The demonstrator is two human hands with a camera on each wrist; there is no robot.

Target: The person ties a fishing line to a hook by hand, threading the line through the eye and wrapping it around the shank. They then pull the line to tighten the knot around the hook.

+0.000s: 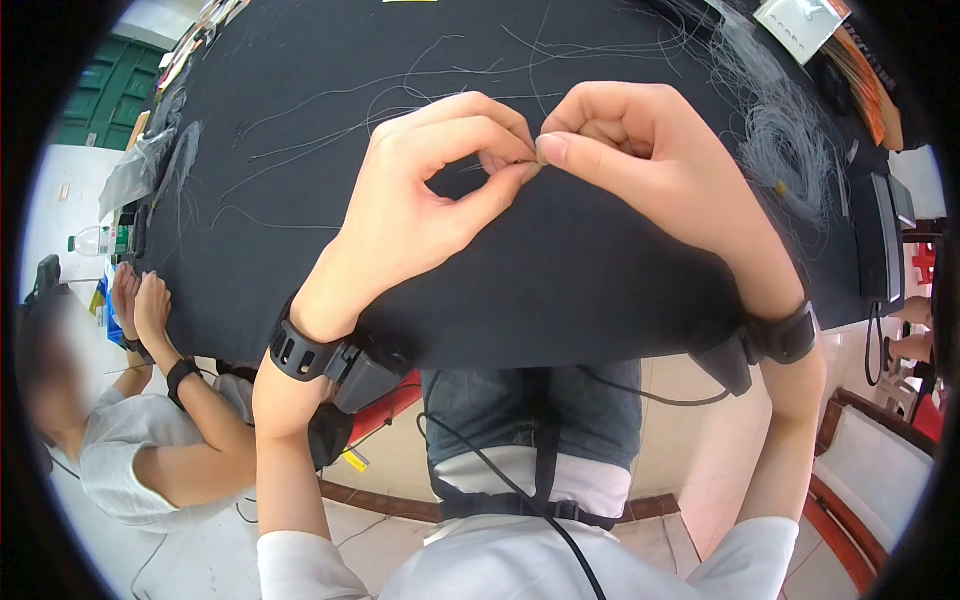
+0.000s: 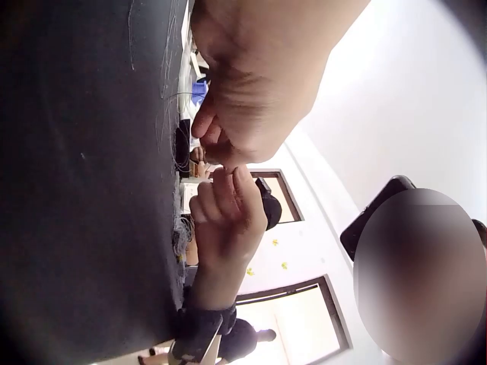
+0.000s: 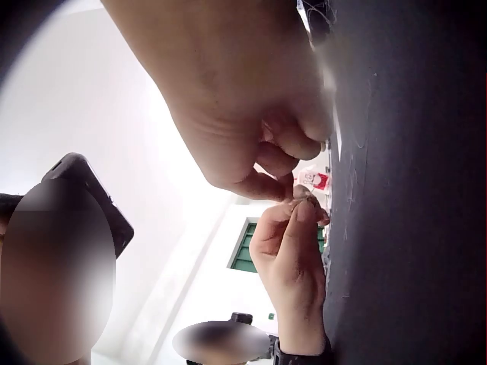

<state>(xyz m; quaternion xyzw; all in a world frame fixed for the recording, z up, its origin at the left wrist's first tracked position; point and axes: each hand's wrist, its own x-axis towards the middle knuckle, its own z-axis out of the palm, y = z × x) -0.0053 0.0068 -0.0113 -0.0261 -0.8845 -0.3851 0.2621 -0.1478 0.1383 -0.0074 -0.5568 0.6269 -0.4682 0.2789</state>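
Both hands are up over the black cloth-covered bench (image 1: 560, 270), and they meet fingertip to fingertip right in the middle. The left hand (image 1: 420, 210) makes a ring of thumb and forefinger. The right hand (image 1: 650, 160) has its fingers curled in tight, thumb pressed forward against the left's tips. Between them is a fine pale thread (image 1: 468, 169) — barely a hairline, crossing the ring of the left hand and running into the pinch. Each grip is clamped on that thread at the same spot, held just above the cloth rather than lying on it.

From the left wrist, the left hand (image 2: 266, 84) fills the top of the view and the right hand (image 2: 224, 220) comes up to meet it, knuckles bent. From the right wrist it's the mirror: right hand (image 3: 243, 114) close above, left hand (image 3: 293, 251) below, tips touching, and the thread is too thin to see there.

Around them, loose pale strands (image 1: 300, 130) trail across the cloth beyond the left hand. A tangled heap of pale threads (image 1: 790, 140) sits near the right hand, towards the far right of the bench. A white card (image 1: 800, 25) lies at the far right corner, and a black flat device (image 1: 880, 240) hugs the right edge. Off the left end, a second person in a white top (image 1: 130, 440) sits with hands raised to the bench edge.
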